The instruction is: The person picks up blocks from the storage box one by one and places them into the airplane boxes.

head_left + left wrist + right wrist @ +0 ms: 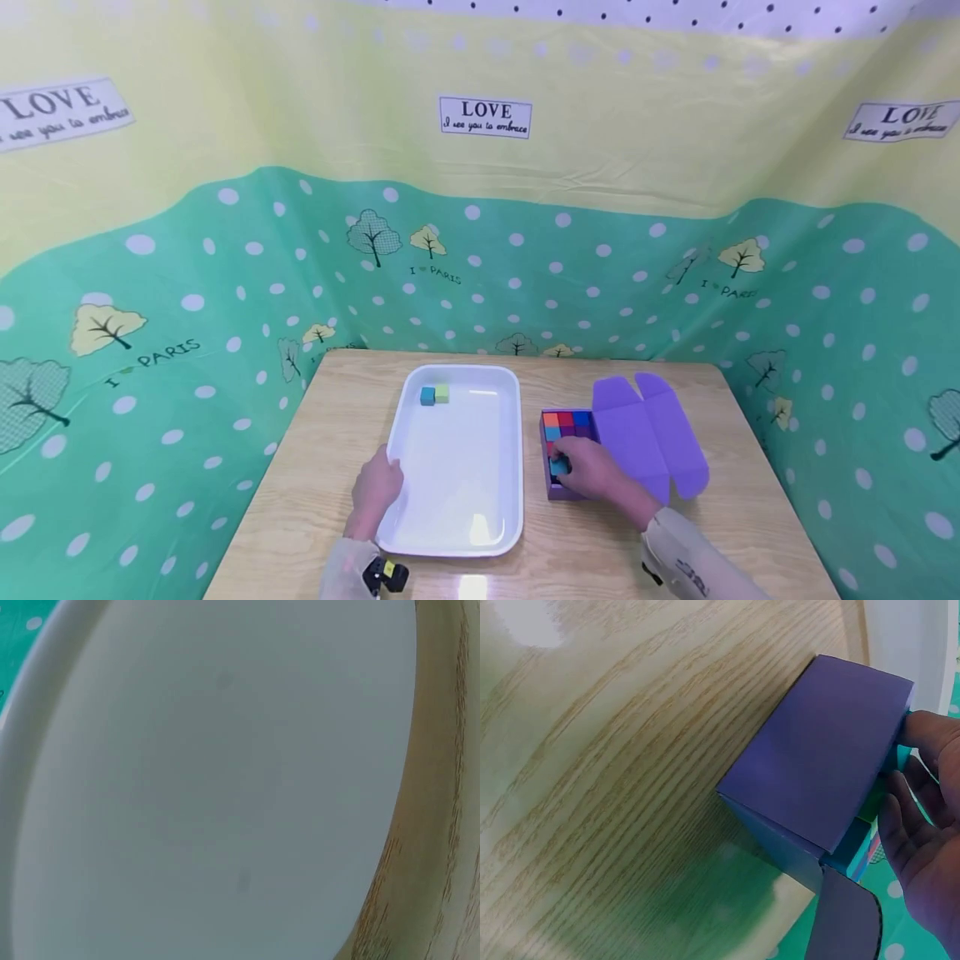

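A white tray (pixel 457 467) lies on the table, and my left hand (pixel 377 483) grips its left rim. Inside the tray, near the far left corner, a teal cube (pixel 427 396) and a light green cube (pixel 442 393) sit side by side. To the right stands an open purple box (pixel 544 467) with several coloured cubes in it. My right hand (pixel 588 471) reaches into the box's near end and pinches a blue cube (pixel 558 467). In the right wrist view the thumb and fingers (pixel 922 731) close around it at the box opening. The left wrist view shows only tray and table.
The box's purple lid (pixel 637 433) is folded open to the right, its flaps spread over the wooden table (pixel 300 517). A printed green and yellow curtain (pixel 480 275) surrounds the table at the back and both sides.
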### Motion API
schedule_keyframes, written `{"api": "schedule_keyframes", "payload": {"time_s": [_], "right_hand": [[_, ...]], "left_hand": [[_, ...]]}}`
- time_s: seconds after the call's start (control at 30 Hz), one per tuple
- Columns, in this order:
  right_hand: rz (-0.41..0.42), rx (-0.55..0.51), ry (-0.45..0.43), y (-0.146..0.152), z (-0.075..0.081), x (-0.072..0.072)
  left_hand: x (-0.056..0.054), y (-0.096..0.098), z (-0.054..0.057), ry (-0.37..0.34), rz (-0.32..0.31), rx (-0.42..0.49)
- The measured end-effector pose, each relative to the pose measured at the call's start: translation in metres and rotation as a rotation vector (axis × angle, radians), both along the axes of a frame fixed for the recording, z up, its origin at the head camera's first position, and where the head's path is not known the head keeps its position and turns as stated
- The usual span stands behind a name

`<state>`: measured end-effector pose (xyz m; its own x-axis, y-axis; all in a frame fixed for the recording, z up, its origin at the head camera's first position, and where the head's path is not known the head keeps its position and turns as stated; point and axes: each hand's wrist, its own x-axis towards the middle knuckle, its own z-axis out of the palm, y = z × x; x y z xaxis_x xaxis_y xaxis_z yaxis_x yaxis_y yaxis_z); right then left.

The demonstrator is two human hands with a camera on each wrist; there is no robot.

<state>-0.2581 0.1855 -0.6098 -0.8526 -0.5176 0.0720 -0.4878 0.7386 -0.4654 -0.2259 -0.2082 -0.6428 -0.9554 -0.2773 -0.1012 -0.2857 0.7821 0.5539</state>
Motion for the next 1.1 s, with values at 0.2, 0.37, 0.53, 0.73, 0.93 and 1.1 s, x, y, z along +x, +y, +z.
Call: {"api": "schedule_keyframes", "payload": {"time_s": [0.2,0.37,0.53,0.73,0.93,1.1], "right_hand": [[0.038,-0.019,0.020,0.004,-0.009,0.003],[0.032,-0.051,0.059,0.006,-0.017,0.007],[0.020,-0.066,0.069,0.005,-0.017,0.006],[-0.021,-0.098,-0.005,0.005,-0.015,0.011],[-0.062,-0.119,0.008,0.006,-0.018,0.014],[-0.057,-0.142,0.065,0.009,-0.021,0.017]], "left_hand": [[0.002,0.000,-0.003,0.007,0.004,-0.012],[0.005,0.002,-0.002,0.001,-0.002,0.003],[0.004,0.002,0.000,0.005,0.003,0.009],[0.004,0.001,0.001,0.012,0.012,0.005],[0.003,0.001,-0.001,0.018,0.004,-0.002],[0.002,0.001,-0.002,0.030,0.010,-0.013]]}}
